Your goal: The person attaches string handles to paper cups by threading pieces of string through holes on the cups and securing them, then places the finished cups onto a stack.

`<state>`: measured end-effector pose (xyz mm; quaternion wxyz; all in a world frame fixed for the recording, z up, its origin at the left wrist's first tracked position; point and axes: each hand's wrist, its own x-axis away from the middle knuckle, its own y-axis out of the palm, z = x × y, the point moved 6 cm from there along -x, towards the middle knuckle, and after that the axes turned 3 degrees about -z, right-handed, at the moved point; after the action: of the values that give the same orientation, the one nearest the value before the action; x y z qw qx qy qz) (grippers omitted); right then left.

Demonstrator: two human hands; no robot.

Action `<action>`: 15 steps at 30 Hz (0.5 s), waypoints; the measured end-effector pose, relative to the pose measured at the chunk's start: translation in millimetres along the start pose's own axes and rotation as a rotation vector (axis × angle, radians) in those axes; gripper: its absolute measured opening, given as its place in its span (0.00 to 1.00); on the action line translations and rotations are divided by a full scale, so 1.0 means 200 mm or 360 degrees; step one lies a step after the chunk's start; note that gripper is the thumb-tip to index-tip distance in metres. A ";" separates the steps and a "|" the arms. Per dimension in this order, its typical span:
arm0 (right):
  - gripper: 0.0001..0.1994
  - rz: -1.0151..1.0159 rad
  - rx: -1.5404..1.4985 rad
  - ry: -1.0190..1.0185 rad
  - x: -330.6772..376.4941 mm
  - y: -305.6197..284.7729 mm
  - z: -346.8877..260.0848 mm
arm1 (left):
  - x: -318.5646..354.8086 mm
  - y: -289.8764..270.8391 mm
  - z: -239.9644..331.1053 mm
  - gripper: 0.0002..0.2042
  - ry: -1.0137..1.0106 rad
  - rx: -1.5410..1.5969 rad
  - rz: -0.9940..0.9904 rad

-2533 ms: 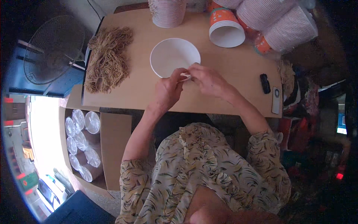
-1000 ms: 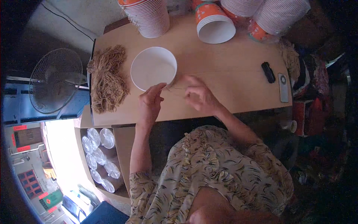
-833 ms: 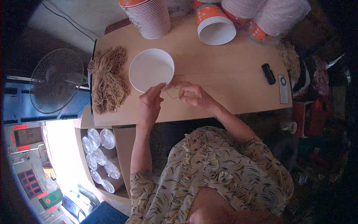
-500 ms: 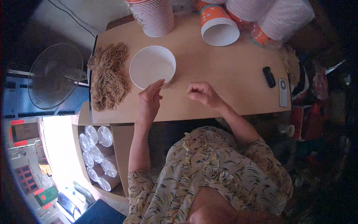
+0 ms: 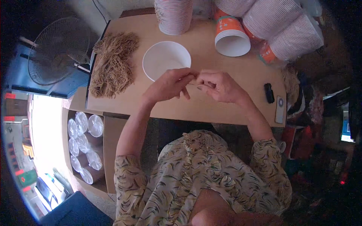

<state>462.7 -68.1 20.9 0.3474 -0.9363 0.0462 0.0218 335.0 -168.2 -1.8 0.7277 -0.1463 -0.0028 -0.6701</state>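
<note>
Left hand (image 5: 169, 84) and right hand (image 5: 218, 86) meet fingertip to fingertip above the table (image 5: 233, 109), pinching a thin tan strand (image 5: 193, 82) between them; white bowl (image 5: 166, 60) just beyond; fibre pile (image 5: 112, 64) left.

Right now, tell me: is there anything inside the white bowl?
No: the white bowl shows only its bare white inside, with both hands held just beside its near rim.
</note>
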 end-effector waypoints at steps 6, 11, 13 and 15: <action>0.02 0.0166 -0.0160 -0.0057 -0.01 -0.03 0.02 | -0.03 0.03 -0.11 0.14 -0.0055 0.0308 -0.0323; 0.03 0.0296 -0.0364 0.0301 0.01 0.00 0.07 | -0.01 0.04 -0.15 0.13 0.0010 0.0566 -0.0213; 0.04 0.0346 -0.0392 0.0346 0.00 0.02 0.07 | 0.01 0.04 -0.17 0.13 0.0019 0.0589 -0.0168; 0.04 0.0490 -0.0417 0.0298 0.00 0.01 0.06 | 0.02 0.05 -0.18 0.13 0.0031 0.0611 -0.0131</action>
<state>462.9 -62.3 9.5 0.2094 -0.9533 0.2174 -0.0067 338.4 -178.8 -37.1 0.7143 0.0019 -0.1295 -0.6878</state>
